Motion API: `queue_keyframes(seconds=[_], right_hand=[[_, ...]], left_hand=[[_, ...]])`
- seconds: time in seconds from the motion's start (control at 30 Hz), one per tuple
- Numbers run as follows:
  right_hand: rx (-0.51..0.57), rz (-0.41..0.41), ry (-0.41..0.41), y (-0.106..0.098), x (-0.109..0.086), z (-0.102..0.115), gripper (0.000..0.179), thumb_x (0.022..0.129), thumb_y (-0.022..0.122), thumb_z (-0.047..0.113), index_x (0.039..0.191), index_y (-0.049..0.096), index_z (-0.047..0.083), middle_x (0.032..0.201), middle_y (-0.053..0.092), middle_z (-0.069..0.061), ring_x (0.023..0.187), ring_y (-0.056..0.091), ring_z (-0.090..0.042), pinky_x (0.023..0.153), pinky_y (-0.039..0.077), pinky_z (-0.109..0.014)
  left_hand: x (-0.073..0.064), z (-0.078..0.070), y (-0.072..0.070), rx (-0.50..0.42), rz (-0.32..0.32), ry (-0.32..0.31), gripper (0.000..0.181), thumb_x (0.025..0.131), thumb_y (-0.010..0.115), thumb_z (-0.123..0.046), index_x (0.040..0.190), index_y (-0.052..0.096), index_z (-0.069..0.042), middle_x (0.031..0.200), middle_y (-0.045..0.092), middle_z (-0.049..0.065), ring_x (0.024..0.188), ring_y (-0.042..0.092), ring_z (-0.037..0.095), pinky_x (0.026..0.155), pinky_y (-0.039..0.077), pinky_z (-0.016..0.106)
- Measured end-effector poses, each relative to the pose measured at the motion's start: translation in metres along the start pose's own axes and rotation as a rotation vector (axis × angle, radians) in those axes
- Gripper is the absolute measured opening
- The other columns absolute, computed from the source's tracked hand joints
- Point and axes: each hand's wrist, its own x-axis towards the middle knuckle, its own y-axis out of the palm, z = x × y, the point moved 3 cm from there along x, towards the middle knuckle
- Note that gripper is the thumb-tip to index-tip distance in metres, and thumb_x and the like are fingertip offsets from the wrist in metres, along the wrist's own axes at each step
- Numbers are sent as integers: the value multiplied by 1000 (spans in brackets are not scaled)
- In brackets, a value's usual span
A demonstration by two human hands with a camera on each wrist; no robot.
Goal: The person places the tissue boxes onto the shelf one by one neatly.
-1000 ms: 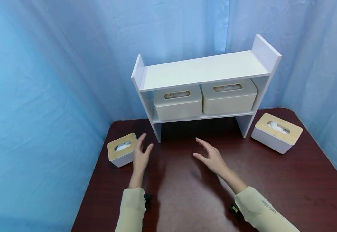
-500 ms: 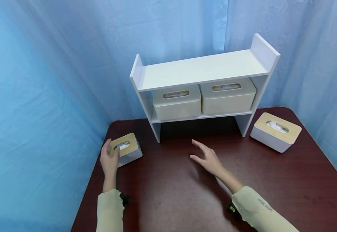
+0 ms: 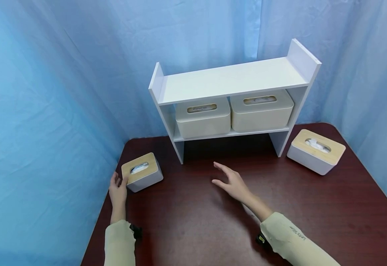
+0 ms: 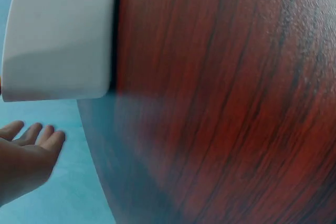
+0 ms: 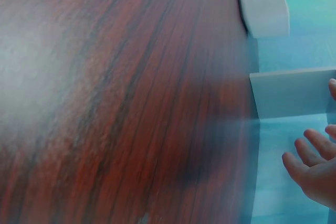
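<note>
At the table's left side sits a tissue box (image 3: 148, 180) with a wooden lid and grey-white walls. My left hand (image 3: 117, 192) is at its near left corner, the thumb overlapping the lid's edge and the other fingers spread along the outer side. In the left wrist view the fingers (image 4: 51, 141) lie relaxed beside the box wall (image 4: 58, 51), a gap showing between. My right hand (image 3: 234, 184) hovers over the middle of the table, fingers extended and thumb apart, holding nothing. A second wooden-lidded tissue box (image 3: 313, 159) stands at the far right.
A white two-tier shelf (image 3: 226, 83) stands at the back. On its lower tier are two cream tissue boxes, the left one (image 3: 204, 125) and the right one (image 3: 263, 119). Blue curtains (image 3: 53, 111) close in the dark red table (image 3: 193, 229) behind and at the sides.
My left hand has moved left, passing in front of the left tissue box to its outer side. My right hand has drifted slightly left. The boxes stay where they were.
</note>
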Motion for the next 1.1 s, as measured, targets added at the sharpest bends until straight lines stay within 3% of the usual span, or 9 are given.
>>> queue_keyframes(seconds=[0.13, 0.33, 0.63, 1.1], right_hand=[[0, 15, -5, 6, 2, 3, 63, 90, 75, 20, 146, 49, 6, 141, 59, -16, 135, 53, -32, 111, 42, -53], [-7, 44, -16, 18, 7, 7, 63, 90, 74, 20, 146, 49, 6, 141, 60, -16, 134, 53, -31, 111, 43, -52], [-9, 127, 5, 46, 19, 20, 63, 91, 73, 21, 147, 48, 7, 145, 57, -13, 137, 50, -30, 112, 42, -51], [-48, 268, 53, 114, 50, 39, 61, 93, 71, 24, 147, 47, 5, 149, 52, -14, 140, 47, -33, 114, 40, -50]], left_hand=[[3, 4, 2, -34, 43, -86, 59, 105, 47, -21, 156, 27, 1, 160, 30, 25, 149, 30, 38, 123, 27, 48], [2, 6, 3, -77, 107, -135, 53, 106, 45, -19, 154, 33, -3, 158, 36, 23, 146, 36, 36, 117, 34, 54], [-6, 2, 5, -65, 218, -120, 53, 106, 46, -21, 155, 33, -5, 159, 34, 23, 146, 37, 36, 116, 34, 57], [-10, 6, 9, -51, 297, -127, 53, 106, 49, -20, 154, 36, -6, 159, 35, 22, 143, 39, 36, 118, 32, 58]])
